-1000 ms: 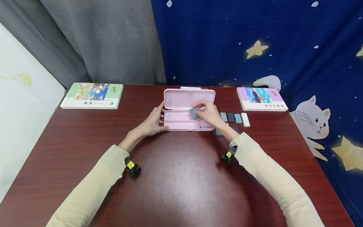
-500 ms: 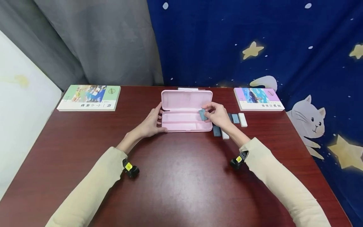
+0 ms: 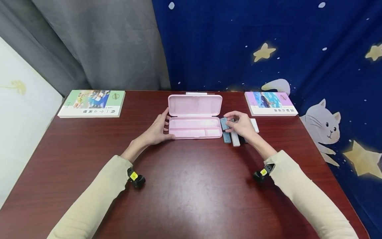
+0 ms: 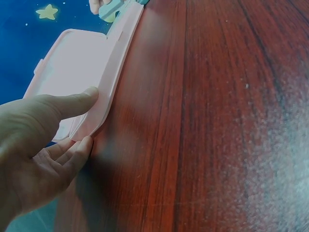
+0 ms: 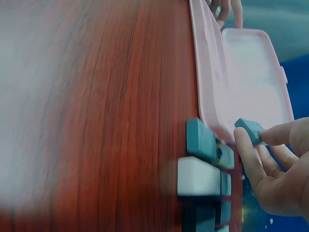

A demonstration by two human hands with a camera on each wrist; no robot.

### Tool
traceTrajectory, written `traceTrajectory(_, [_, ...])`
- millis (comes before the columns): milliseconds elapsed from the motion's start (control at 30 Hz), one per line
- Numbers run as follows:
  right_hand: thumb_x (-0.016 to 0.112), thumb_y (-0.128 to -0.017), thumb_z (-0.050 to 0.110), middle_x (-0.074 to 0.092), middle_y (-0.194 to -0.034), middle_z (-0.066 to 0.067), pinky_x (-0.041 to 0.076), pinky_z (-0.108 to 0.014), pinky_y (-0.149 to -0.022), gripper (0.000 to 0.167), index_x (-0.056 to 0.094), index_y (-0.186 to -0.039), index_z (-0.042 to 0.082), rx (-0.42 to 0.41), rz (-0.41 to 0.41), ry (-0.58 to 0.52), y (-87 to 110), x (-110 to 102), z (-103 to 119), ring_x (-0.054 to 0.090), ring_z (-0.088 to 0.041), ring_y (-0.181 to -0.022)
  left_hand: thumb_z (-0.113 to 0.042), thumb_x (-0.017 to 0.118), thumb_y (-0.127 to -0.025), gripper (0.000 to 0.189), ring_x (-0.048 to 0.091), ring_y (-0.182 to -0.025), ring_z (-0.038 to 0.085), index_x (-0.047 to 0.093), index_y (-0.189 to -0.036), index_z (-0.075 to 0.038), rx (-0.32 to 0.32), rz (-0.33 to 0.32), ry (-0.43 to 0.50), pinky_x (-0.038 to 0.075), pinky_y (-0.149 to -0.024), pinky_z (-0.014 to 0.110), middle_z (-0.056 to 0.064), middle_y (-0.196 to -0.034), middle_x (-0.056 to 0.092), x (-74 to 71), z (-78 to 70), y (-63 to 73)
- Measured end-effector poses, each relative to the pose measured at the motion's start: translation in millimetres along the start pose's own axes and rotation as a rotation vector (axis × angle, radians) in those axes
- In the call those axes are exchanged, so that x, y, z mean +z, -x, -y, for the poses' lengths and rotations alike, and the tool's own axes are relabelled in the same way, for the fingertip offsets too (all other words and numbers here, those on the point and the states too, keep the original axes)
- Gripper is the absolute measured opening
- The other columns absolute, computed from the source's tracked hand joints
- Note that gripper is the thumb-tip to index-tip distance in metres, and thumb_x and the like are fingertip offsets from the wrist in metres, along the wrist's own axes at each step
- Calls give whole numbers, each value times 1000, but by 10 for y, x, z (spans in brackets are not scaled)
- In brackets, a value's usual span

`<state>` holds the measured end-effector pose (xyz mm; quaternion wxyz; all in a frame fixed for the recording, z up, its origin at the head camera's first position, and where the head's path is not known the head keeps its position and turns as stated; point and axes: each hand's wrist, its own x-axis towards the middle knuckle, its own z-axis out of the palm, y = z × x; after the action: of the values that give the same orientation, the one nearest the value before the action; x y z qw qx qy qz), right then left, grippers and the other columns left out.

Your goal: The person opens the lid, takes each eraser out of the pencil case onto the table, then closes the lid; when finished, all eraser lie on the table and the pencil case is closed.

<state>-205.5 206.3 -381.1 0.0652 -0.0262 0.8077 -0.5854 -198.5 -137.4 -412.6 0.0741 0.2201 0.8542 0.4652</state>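
Observation:
A pink pencil case (image 3: 187, 133) lies with its lid up, its compartments bare. My left hand (image 3: 153, 132) holds the case's left end, thumb at the front corner and fingers along the side and underneath in the left wrist view. Between thumb and fingertips, my right hand (image 3: 242, 125) pinches a small blue-green eraser (image 5: 250, 131) just beyond the case's right end. Below that hand, several erasers stand in rows, among them a blue-green one (image 5: 201, 140) and a white one (image 5: 198, 176). Part of the rows is hidden by the right hand.
A green-and-white book (image 3: 91, 104) lies at the back left, and a purple-and-white book (image 3: 271, 104) at the back right. Behind the lid is a white pen-like stick (image 3: 196, 93). Curtains hang along the table's far edge.
My right hand has carried the blue-green eraser rightward from over the pencil case to beside its right end. The left hand keeps its hold on the case.

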Motion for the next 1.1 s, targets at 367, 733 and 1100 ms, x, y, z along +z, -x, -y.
traceTrajectory(367, [61,-88,-9,53,-94,-14,58,-37,-64,30,57,-117,-13,-8,-37,-86,217,-492,-332,65,-15,-66,0,82,-73,113,45,-110,34,0,-152,2,4,3,-16,49,-91,45,25,-129,36,-4,24,-11])
traceTrajectory(733, [59,-89,-7,54,-93,-14,58,-37,-66,32,53,-119,-16,24,-72,-48,423,-731,-463,62,-10,-70,1,81,-74,114,46,-111,35,-1,-153,-1,-2,-4,8,49,-92,45,25,-131,35,-16,29,12])
traceTrajectory(1100, [57,-93,-6,52,-100,-22,58,-38,-69,35,50,-125,-16,85,-61,24,557,-791,-537,63,-10,-73,0,81,-74,114,47,-112,35,-1,-153,-1,8,5,7,49,-92,45,25,-131,35,6,37,-14])
